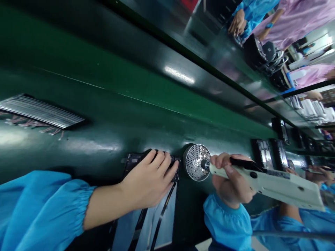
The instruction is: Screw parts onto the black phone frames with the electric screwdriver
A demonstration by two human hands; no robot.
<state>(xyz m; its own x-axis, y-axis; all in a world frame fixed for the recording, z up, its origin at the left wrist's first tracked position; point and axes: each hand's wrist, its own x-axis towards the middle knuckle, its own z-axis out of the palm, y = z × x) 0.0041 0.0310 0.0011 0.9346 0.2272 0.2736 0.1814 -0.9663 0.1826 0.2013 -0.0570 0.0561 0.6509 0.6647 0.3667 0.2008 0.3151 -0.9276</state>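
Observation:
My right hand (230,177) is shut around a white electric screwdriver (272,183), whose metal tip reaches the middle of a round perforated metal screw dish (196,162). The dish's many small holes glitter with what may be tiny screws. My left hand (150,177) lies over a dark electronic device (133,162), its fingers curled across the device and much of it hidden. Black strips (162,216) run from beneath that hand across a pale sheet (167,223). Both my sleeves are blue.
The green workbench (117,118) runs diagonally. At far left lies a tray of metal strips (42,111) with thin wires. Dark devices in holders (263,155) stand beyond the screwdriver. Upper right, a co-worker's hand (237,22) and blue sleeve show near a person in pink (293,21).

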